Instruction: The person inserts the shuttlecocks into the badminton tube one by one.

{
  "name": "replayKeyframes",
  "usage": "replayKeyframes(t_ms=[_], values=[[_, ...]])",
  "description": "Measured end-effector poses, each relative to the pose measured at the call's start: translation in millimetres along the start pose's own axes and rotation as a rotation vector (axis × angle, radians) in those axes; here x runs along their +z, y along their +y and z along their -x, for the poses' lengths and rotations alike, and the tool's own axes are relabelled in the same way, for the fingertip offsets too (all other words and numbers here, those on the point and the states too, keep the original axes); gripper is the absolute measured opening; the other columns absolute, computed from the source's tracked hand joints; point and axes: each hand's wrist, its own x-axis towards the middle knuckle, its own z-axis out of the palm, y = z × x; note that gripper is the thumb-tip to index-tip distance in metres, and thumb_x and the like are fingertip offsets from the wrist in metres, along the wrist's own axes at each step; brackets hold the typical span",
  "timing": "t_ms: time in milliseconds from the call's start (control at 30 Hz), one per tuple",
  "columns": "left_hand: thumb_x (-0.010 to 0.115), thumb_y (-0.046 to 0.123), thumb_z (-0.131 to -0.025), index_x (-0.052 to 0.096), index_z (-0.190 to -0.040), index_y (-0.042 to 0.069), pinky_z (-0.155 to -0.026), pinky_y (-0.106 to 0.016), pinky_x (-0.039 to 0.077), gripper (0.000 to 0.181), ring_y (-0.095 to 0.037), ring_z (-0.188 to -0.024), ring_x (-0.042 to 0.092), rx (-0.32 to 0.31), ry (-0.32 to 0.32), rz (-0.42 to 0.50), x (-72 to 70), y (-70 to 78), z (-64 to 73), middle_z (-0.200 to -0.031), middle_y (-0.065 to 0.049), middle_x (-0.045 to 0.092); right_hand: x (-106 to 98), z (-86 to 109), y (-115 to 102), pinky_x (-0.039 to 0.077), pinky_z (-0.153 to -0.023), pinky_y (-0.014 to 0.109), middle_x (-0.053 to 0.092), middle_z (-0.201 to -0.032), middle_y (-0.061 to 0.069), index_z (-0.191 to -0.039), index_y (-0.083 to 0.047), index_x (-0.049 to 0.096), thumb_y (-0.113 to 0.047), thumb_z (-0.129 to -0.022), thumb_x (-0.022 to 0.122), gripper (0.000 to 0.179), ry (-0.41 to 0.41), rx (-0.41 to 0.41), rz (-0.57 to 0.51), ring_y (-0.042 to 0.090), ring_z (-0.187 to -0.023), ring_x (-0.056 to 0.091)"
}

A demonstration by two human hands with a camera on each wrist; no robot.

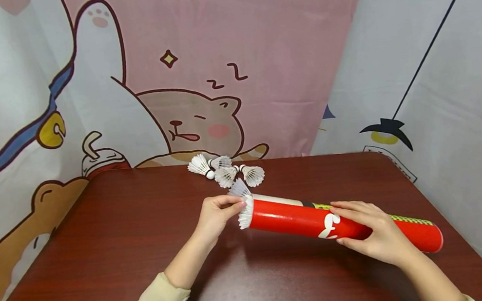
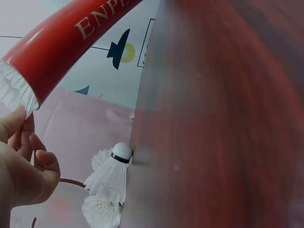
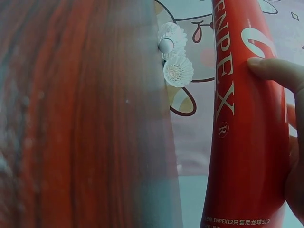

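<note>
A long red shuttlecock tube (image 1: 292, 218) with white lettering is held above the table, its open end toward the left. My right hand (image 1: 375, 232) grips it around its right half, thumb on the near side and fingers over the top. At the mouth, my left hand (image 1: 216, 218) pinches the white skirt of a shuttlecock (image 1: 245, 219) between thumb and fingertips. That skirt sticks out past the rim; its cork is hidden inside the tube. In the left wrist view, the pinched skirt (image 2: 14, 90) fills the tube opening.
Several white shuttlecocks (image 1: 225, 175) lie in a group near the table's back edge, beyond the tube's mouth. Another white skirt (image 1: 239, 188) shows just behind the mouth. The brown wooden table (image 1: 122, 241) meets a cartoon-printed curtain (image 1: 281, 68) at the back and sides.
</note>
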Motion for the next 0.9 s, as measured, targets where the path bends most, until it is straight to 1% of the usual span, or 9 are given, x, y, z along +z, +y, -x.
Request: replayKeyframes(t_ms=[200,300,367,433,567,667,733,800,900], values=[[0.074,-0.005,-0.077,0.072,-0.089,-0.011,-0.068,-0.024,0.049,0.014,-0.015,-0.078,0.06,0.053,0.032,-0.01,8.5,3.5,-1.3,-0.08,-0.009,0.07,-1.9,0.1,0.9,0.035,-0.087,0.021,0.057,-0.13,-0.002,-0.129,-0.02,0.063,-0.009,-0.058,0.091,0.077,0.013,0.003,-0.012,0.009,-0.115,0.046],[0.074,-0.006,-0.077,0.072,-0.088,-0.011,-0.068,-0.024,0.048,0.012,-0.015,-0.079,0.059,0.069,0.029,-0.023,12.3,4.6,-0.8,-0.08,-0.008,0.07,-2.3,0.6,1.0,0.035,-0.087,0.021,0.057,-0.13,-0.002,-0.128,-0.02,0.063,-0.008,-0.057,0.091,0.077,0.016,0.006,-0.015,0.008,-0.115,0.046],[0.074,-0.007,-0.076,0.072,-0.087,-0.01,-0.067,-0.023,0.048,0.011,-0.014,-0.077,0.059,0.085,0.015,-0.038,14.1,5.0,-0.5,-0.08,-0.009,0.07,-2.3,0.8,1.1,0.035,-0.087,0.021,0.057,-0.13,-0.003,-0.128,-0.02,0.063,-0.008,-0.057,0.091,0.077,0.016,0.007,-0.018,0.007,-0.115,0.046],[0.074,-0.009,-0.076,0.073,-0.086,-0.01,-0.066,-0.023,0.049,0.01,-0.012,-0.076,0.059,0.118,0.0,-0.066,16.2,7.5,0.5,-0.08,-0.012,0.07,-2.2,0.6,1.4,0.035,-0.087,0.021,0.057,-0.13,-0.003,-0.128,-0.02,0.063,-0.008,-0.058,0.091,0.077,0.014,0.005,-0.017,0.007,-0.115,0.046],[0.072,-0.013,-0.075,0.073,-0.084,-0.011,-0.063,-0.022,0.049,0.009,-0.011,-0.072,0.06,0.223,-0.026,-0.168,22.1,26.1,7.4,-0.079,-0.018,0.069,-2.4,0.3,1.9,0.034,-0.088,0.021,0.058,-0.129,-0.002,-0.128,-0.019,0.063,-0.008,-0.057,0.091,0.077,0.016,0.003,-0.02,0.008,-0.116,0.046],[0.071,-0.015,-0.073,0.072,-0.081,-0.011,-0.063,-0.022,0.048,0.009,-0.016,-0.072,0.062,0.284,-0.025,-0.26,27.7,41.1,14.3,-0.078,-0.02,0.069,-2.4,1.0,2.3,0.033,-0.088,0.021,0.057,-0.13,-0.002,-0.128,-0.02,0.063,-0.008,-0.057,0.091,0.077,0.013,0.006,-0.023,0.008,-0.116,0.045],[0.069,-0.017,-0.072,0.072,-0.079,-0.011,-0.065,-0.023,0.049,0.009,-0.022,-0.073,0.063,0.31,-0.025,-0.309,30.6,45.4,16.6,-0.078,-0.02,0.069,-2.2,1.2,2.4,0.033,-0.088,0.021,0.057,-0.13,-0.002,-0.129,-0.019,0.063,-0.009,-0.058,0.091,0.077,0.012,0.005,-0.022,0.008,-0.116,0.046],[0.068,-0.018,-0.072,0.072,-0.079,-0.011,-0.066,-0.024,0.049,0.01,-0.027,-0.074,0.063,0.331,-0.029,-0.334,32.6,47.7,18.1,-0.079,-0.02,0.069,-2.2,1.0,2.4,0.033,-0.088,0.021,0.057,-0.13,-0.002,-0.129,-0.02,0.063,-0.009,-0.058,0.091,0.077,0.009,0.009,-0.024,0.009,-0.116,0.046],[0.067,-0.019,-0.073,0.072,-0.08,-0.012,-0.067,-0.024,0.049,0.011,-0.031,-0.076,0.063,0.347,-0.037,-0.334,33.1,48.0,18.4,-0.081,-0.021,0.069,-2.2,0.2,1.9,0.034,-0.088,0.021,0.057,-0.13,-0.002,-0.129,-0.02,0.062,-0.011,-0.059,0.091,0.076,0.0,0.025,-0.025,0.01,-0.116,0.045]])
